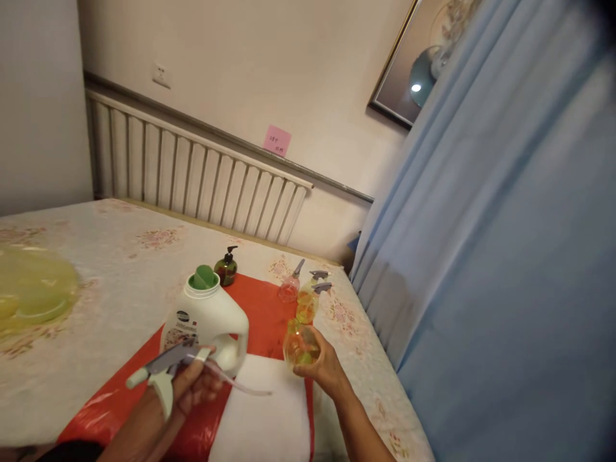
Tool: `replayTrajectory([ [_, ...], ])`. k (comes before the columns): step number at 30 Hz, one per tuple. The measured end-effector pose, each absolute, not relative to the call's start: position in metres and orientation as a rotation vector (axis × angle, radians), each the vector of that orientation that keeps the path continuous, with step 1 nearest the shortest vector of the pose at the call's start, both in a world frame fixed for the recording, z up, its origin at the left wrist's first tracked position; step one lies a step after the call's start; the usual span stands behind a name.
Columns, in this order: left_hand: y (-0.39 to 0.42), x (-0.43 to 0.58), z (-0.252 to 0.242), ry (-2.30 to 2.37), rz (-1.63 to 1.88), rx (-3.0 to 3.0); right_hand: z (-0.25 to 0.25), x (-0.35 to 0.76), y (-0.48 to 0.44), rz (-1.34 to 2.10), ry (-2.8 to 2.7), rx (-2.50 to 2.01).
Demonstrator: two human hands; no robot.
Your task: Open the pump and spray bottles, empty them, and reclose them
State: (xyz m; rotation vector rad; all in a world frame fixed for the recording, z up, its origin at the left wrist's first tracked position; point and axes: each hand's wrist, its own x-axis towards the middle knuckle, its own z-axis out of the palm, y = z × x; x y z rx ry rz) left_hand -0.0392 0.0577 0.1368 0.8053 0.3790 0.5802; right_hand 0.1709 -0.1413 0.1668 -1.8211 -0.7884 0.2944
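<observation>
My left hand [192, 388] is closed round a grey and white trigger sprayer head [161, 372], whose thin clear dip tube [240, 386] points right over a white cloth [269, 417]. My right hand [323, 366] grips a small clear orange bottle [299, 346] with yellow-green liquid in it and no top on. A big white jug [209, 324] with a green inner cap [204, 278] stands between and behind the hands on a red plastic sheet [262, 308].
Behind the jug stand a dark green pump bottle [226, 268], a pink spray bottle [290, 287] and a yellow spray bottle [308, 303]. A yellow-green basin [33, 289] sits at the left on the flowered tablecloth [120, 256]. A blue curtain [481, 256] hangs at the right, a radiator [192, 173] behind.
</observation>
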Motion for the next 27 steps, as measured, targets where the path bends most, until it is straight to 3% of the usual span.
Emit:
replayTrajectory([
  [15, 0.037, -0.053, 0.197, 0.451, 0.783, 0.965, 0.138, 0.118, -0.174, 0.087, -1.000, -1.928],
  [27, 0.049, -0.060, 0.185, 0.421, 0.798, 0.983, 0.121, 0.102, -0.171, 0.105, -1.009, -1.950],
])
